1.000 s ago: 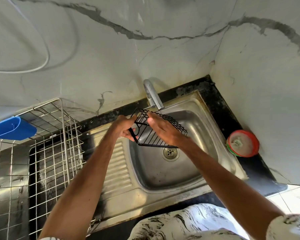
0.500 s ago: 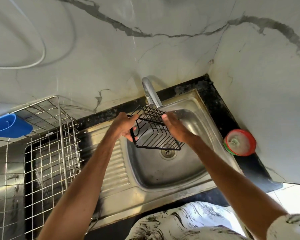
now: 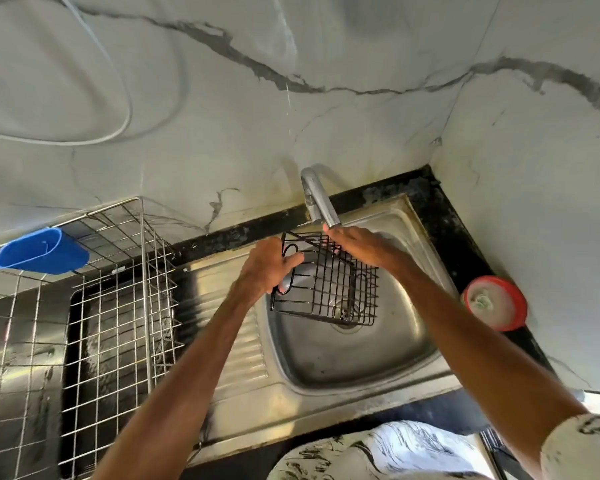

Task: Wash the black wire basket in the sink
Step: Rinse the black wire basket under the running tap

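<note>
A person stands at a steel sink (image 3: pixel 361 362), holding a black wire basket (image 3: pixel 329 292) above the drain. The left hand (image 3: pixel 267 266) grips the basket's left end. The right hand (image 3: pixel 357 247) lies over its far rim, just under the tap (image 3: pixel 317 202); its grip is unclear. A metal dish rack (image 3: pixel 118 306) stands to the left.

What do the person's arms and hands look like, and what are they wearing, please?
Both forearms are bare. The left hand and right hand wear no gloves, and no watch, ring or bracelet shows. The right arm ends in a short white fabric sleeve with black brushstroke markings; the same white patterned garment shows at the bottom edge. No left sleeve is in view.
</note>
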The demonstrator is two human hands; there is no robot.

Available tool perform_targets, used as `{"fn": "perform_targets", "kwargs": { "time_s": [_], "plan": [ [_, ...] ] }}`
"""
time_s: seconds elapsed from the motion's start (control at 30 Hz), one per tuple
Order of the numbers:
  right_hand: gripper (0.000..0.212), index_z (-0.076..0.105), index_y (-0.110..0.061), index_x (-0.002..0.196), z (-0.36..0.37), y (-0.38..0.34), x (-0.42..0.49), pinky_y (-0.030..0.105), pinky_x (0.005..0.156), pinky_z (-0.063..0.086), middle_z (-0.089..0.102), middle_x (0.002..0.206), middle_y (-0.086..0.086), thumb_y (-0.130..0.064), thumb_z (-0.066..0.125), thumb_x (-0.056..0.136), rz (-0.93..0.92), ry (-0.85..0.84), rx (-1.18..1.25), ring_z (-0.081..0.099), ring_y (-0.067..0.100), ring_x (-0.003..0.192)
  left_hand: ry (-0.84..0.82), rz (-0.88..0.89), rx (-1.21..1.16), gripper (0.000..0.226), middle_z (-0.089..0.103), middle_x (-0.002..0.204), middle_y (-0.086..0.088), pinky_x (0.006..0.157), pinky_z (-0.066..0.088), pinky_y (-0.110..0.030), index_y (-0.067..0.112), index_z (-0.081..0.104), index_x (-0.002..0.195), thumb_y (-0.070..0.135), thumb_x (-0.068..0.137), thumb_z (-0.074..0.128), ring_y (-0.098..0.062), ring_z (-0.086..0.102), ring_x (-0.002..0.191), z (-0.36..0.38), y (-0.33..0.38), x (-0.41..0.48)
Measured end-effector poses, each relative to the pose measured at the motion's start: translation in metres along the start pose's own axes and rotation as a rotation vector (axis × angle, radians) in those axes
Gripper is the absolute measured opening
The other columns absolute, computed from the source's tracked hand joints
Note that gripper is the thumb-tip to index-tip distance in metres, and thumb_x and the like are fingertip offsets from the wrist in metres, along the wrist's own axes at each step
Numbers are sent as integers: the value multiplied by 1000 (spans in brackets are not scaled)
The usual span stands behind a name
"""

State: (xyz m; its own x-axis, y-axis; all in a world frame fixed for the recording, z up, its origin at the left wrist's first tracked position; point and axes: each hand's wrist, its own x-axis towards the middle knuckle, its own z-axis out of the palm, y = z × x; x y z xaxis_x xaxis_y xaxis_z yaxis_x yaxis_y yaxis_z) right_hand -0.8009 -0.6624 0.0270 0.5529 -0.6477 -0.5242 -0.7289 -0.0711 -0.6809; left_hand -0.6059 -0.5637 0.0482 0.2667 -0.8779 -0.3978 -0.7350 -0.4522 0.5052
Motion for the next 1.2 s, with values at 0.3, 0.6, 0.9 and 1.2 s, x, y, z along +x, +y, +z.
{"fn": "perform_targets", "kwargs": {
  "time_s": [0.3,0.6,0.9,1.2],
  "plan": [
    [45,67,-37,116,-4,28,8,37,92,55,71,116,-5,-62,72,80,108,-84,41,66,12,100,-106,214,81,42,74,94,-4,77,60,-39,15,62,128,34,93,76,-16,71,72,7,-12,12],
    [38,71,-19,115,12,23,4,11,59,32,68,115,-4,-33,81,81,30,116,30,55,1,81,-216,-144,-350,68,53,145,0,106,47,-41,15,47,150,43,93,73,-24,54,131,5,-35,16],
    [42,75,-21,105,15,20,9,35,88,54,73,87,-3,-45,84,73,64,315,-72,63,2,64,-348,-520,-719,84,27,167,-16,111,33,-74,15,39,156,45,88,78,-54,29,147,37,9,14],
    [44,67,-16,116,6,35,2,22,77,41,63,117,4,-45,76,84,-87,345,-147,57,14,103,-269,-581,-869,36,52,137,-18,112,39,-63,16,62,113,32,83,76,-40,50,125,54,15,12]
  ]
}}
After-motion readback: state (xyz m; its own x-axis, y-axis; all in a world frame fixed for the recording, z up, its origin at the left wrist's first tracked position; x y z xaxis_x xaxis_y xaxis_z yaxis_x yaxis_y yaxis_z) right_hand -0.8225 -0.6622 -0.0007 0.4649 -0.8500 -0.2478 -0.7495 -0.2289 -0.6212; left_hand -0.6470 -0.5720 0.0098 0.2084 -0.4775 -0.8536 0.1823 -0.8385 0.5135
